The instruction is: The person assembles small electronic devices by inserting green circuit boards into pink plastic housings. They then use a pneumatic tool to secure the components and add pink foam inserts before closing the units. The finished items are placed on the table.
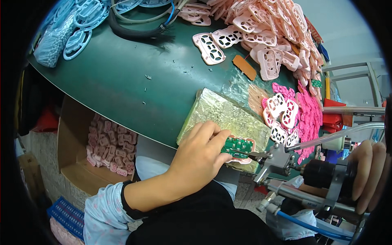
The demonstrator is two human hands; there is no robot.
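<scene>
Wrapped block (228, 109) as landmark. Circuit board (241, 144) in pink shell (254, 143) on block's near right part, seemingly for firm backing. Left hand (203, 150) pinches board's left end, likely steadying it. Right hand (367, 171), right of block, curled round powered screwdriver (319, 172), tip over board; contact unclear. Loose screws (148, 77) beyond block's left, probably for easy reach.

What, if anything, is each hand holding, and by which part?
The left hand holds the green circuit board at its left end; the right hand grips the black-and-metal tool around its rear body.
</scene>
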